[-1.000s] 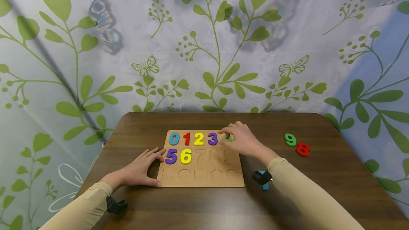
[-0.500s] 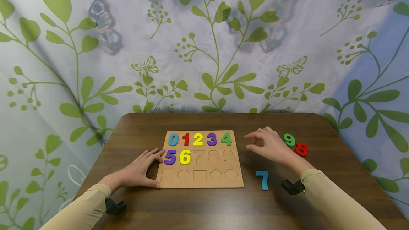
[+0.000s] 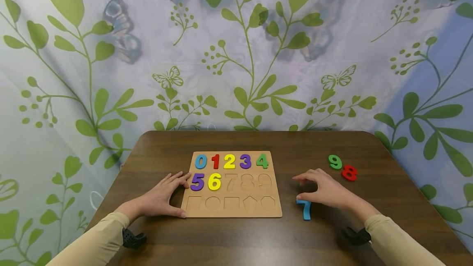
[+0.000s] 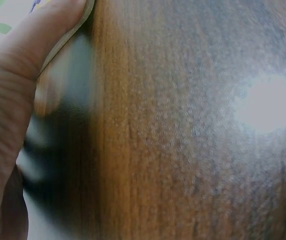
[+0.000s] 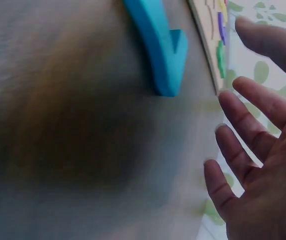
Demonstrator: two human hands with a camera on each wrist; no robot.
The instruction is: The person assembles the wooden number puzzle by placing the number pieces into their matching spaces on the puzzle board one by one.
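Observation:
A wooden number puzzle board [image 3: 221, 208] lies mid-table, with digits 0 to 4 in its top row and a purple 5 [image 3: 197, 182] and yellow 6 [image 3: 214, 182] below them. My left hand [image 3: 160, 196] rests against the board's left edge, fingers spread, thumb at the near corner. Over the blue number 7 [image 3: 306, 212] hovers my right hand [image 3: 325, 188], its fingers apart and nothing between them. In the right wrist view the 7 [image 5: 168, 60] lies on the table, clear of the relaxed fingers [image 5: 243, 115].
A green 9 [image 3: 335, 162] and a red 8 [image 3: 349, 173] lie on the brown table [image 3: 236, 241] at the right. The board has recesses for 7, 8, 9 and a bottom row of shapes. Behind the table hangs a leaf-patterned curtain [image 3: 221, 52].
My right hand has let go of the green 4, which now sits in the board's top row. It has moved right and nearer, over the blue 7. The left hand stays put.

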